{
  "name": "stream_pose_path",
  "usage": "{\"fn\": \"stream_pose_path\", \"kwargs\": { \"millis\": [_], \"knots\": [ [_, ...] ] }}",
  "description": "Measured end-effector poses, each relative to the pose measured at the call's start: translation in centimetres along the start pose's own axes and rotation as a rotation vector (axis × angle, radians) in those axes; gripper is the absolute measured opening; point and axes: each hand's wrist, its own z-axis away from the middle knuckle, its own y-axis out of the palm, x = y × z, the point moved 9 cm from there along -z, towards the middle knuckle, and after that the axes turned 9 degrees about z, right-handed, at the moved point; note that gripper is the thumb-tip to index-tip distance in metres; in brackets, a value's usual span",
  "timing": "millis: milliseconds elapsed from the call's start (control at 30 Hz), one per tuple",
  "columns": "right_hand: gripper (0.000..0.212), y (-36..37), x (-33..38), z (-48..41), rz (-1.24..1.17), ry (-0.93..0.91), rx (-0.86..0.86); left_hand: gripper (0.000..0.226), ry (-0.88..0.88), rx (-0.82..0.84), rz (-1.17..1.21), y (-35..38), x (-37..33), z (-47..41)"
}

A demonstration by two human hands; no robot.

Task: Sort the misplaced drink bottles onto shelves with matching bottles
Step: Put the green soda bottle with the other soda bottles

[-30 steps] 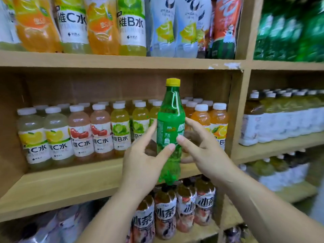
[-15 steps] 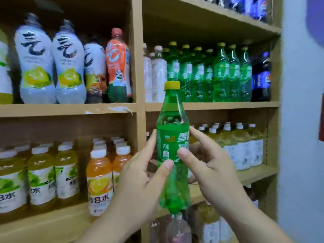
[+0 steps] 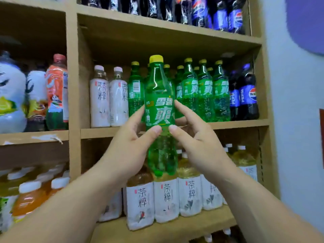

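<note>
Green soda bottle (image 3: 160, 95), yellow cap, green label with white characters: held upright in the air by both hands, in front of the right-hand shelving bay, touching no shelf. Left hand (image 3: 128, 149): thumb pressed on the bottle's front just under the label, index finger along the label's left edge, remaining fingers hidden behind the bottle. Right hand (image 3: 199, 146): thumb on the front beside the left thumb, tips close but apart; index finger stretched up the label's right edge; other fingers pass behind, not visible. Both hands clamp the bottle at about mid-height. Directly behind it, on the middle shelf board (image 3: 236, 122), stands a row of matching green bottles (image 3: 205, 92) with yellow caps. To their left on the same board, white-label tea bottles (image 3: 105, 102); to their right, dark Pepsi bottles (image 3: 245, 97). The held bottle's base hangs in front of the lower tea bottles (image 3: 166, 195) on the shelf below. Left bay: orange-wrapped bottle (image 3: 57, 92) beside white-wrapped bottles (image 3: 12, 95), blurred.
</note>
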Motion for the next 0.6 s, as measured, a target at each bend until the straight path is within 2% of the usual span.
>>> {"fn": "stream_pose_path", "kwargs": {
  "millis": [100, 267, 433, 500, 600],
  "knots": [
    [0.056, -0.4, -0.3, -3.2, 0.08, -0.047, 0.009, 0.037, -0.059, -0.055, 0.052, 0.5, -0.1, -3.2],
    [0.058, -2.0, -0.8, -8.5, 0.155, -0.109, -0.055, 0.029, -0.052, -0.084, 0.001, 1.5, -0.9, -9.1],
    [0.059, -2.9, -2.4, -12.6, 0.212, -0.129, -0.043, 0.032, -0.057, -0.106, -0.059, 1.9, -0.4, -13.1],
    [0.057, -3.0, -3.9, -13.5, 0.332, -0.144, -0.058, 0.035, -0.097, -0.123, -0.089, 1.7, 1.0, -14.3],
    [0.06, -5.1, -7.1, -14.0, 0.7, -0.065, -0.235, 0.04, -0.154, -0.186, -0.123, 1.1, 3.2, -15.1]
  ]
}}
